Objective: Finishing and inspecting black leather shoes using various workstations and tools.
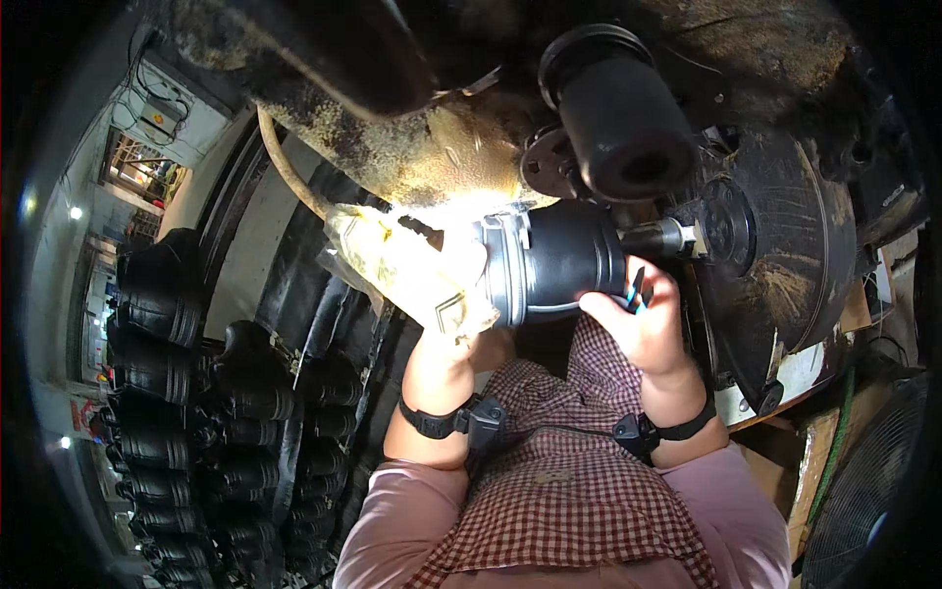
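A black leather boot piece (569, 257), tube-shaped with a pale zip-like band at its left end, lies across the machine under strong light. My right hand (648, 329) closes on its right edge, thumb against the leather. Blue-handled snips (636, 294) with a dark tip stick out between the same hand's thumb and fingers. My left hand (483, 349) is at the boot piece's left end. A pale, glaring lamp-like shape (402, 260) on a bent hose (285, 167) covers most of it, so its fingers are hidden.
A worn sewing-machine-like body (471, 147) with a black cylinder (628, 123) stands over the work. At right are a large dark wheel (775, 236) and a fan grille (873, 491). Black boot pieces (152, 393) hang in rows on the left.
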A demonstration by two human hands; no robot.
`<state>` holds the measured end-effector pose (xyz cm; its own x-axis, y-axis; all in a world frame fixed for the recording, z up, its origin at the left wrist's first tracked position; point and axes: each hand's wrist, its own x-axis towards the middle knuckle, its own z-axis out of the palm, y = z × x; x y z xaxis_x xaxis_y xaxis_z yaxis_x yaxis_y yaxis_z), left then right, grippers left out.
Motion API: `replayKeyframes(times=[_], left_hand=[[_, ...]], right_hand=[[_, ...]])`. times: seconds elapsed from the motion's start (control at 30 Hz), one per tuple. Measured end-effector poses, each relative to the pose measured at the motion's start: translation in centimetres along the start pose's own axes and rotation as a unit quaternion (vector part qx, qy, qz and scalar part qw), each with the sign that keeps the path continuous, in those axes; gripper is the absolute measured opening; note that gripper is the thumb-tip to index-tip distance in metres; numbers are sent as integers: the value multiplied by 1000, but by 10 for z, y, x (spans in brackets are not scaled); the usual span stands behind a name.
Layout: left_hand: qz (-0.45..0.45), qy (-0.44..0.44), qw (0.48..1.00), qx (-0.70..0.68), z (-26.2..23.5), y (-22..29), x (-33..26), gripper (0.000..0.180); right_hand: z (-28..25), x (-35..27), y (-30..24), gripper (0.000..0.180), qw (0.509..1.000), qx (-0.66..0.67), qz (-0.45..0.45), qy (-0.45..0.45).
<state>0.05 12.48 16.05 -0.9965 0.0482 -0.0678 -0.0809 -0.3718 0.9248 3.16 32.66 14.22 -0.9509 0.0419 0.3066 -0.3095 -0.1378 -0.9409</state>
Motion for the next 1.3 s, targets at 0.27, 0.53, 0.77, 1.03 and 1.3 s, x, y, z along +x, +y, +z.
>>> replayKeyframes(times=[0.27,0.53,0.77,1.03,1.3], left_hand=[[23,-32,999,-7,40,19,-7,40],[-13,28,999,-11,-22,-32,-32,51],[78,-85,987,111,-4,-31,-42,67],[209,-112,934,267,22,-15,-88,97],[187,-49,966,173,32,-7,-61,92]], right_hand=[[-6,7,-1,17,999,25,38,23],[-15,2,8,27,992,-108,-60,33],[-13,0,-12,23,990,-118,-68,45],[-18,11,-1,17,997,-43,-38,44],[-28,8,55,30,878,-434,-169,108]])
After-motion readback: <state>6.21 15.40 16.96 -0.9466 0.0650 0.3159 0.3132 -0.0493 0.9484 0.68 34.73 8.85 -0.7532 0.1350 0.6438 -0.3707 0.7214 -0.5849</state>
